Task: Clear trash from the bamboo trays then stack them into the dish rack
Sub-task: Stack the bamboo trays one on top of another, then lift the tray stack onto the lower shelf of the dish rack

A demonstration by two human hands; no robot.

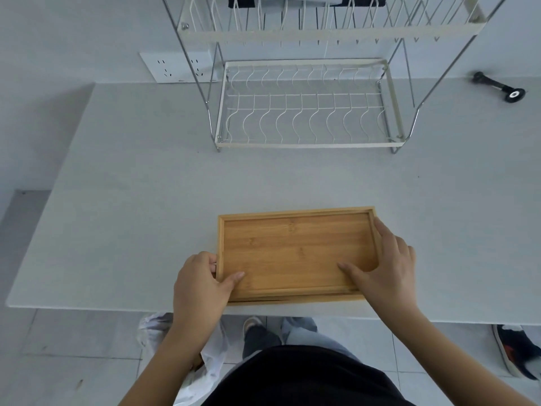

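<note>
Landmark: dish rack [307, 106]. The surface [131, 186] in front of the dish rack, up to the bamboo tray [295, 253], is unobstructed. The lower tier is open from above at its front; the upper tier [330, 30] overhangs its rear. Chrome legs stand at the front corners. Right of the dish rack lies a black tool [499, 86]. Left of the dish rack the surface is bare.

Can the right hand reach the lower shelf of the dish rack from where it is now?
Probably yes: only bare table lies between the right hand and the lower shelf, whose front is open.
</note>
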